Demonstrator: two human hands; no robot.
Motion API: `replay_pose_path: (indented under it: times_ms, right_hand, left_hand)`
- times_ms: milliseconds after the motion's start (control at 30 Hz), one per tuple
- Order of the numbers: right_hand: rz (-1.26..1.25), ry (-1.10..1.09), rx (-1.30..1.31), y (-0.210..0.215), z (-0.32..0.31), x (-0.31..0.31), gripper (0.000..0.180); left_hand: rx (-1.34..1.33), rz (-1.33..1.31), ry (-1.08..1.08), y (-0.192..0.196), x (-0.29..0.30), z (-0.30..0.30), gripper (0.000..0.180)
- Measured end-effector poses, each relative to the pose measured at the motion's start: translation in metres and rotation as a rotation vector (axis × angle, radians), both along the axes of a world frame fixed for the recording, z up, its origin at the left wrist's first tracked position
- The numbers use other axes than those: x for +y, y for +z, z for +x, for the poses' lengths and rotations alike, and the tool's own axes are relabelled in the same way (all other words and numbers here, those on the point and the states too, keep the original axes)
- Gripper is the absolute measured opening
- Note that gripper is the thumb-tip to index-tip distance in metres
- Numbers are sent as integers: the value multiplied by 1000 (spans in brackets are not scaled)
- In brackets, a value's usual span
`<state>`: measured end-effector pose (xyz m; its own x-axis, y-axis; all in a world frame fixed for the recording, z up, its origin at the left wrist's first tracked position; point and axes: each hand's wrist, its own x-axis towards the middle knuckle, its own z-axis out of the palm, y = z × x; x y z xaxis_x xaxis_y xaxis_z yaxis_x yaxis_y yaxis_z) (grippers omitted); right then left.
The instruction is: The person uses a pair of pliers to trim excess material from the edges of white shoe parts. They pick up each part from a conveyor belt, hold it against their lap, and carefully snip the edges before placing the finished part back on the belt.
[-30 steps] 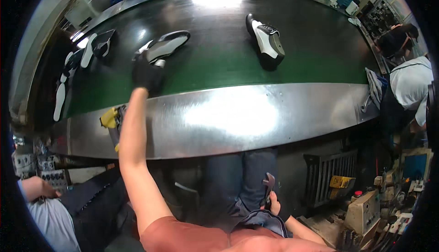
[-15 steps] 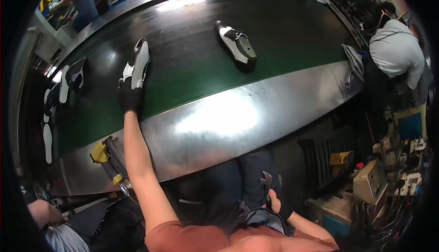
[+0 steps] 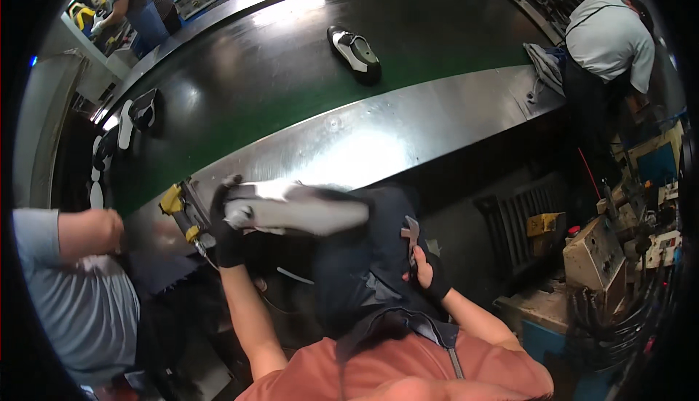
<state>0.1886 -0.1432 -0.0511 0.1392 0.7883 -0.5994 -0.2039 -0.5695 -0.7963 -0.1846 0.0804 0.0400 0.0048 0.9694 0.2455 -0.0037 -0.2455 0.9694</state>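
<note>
Two gloved hands work close to the body: the right hand (image 3: 428,276), at about 5 o'clock from centre, is wrapped around a small metal tool (image 3: 411,235) over the lap. At 8 o'clock the left hand (image 3: 226,227) grips a grey-and-white shoe (image 3: 297,210), blurred, held clear of the steel surface (image 3: 364,139) and just below its edge. A yellow-handled tool (image 3: 177,204) lies beside that hand. Farther out, on the green belt (image 3: 262,73), another shoe (image 3: 354,53) sits at 12 o'clock and more shoe parts (image 3: 138,113) at 10 o'clock. A person in a white top (image 3: 610,33) stands at 2 o'clock.
</note>
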Motion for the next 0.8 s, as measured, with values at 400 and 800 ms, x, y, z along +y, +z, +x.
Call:
replay_pose_path:
  times_ms: [400, 800]
  right_hand:
    - [171, 547, 56, 94, 2, -6, 51]
    - [-64, 503, 666, 76, -11, 23, 52]
  left_hand:
    - [252, 17, -325, -24, -91, 167, 24]
    - [14, -94, -188, -27, -109, 183, 72]
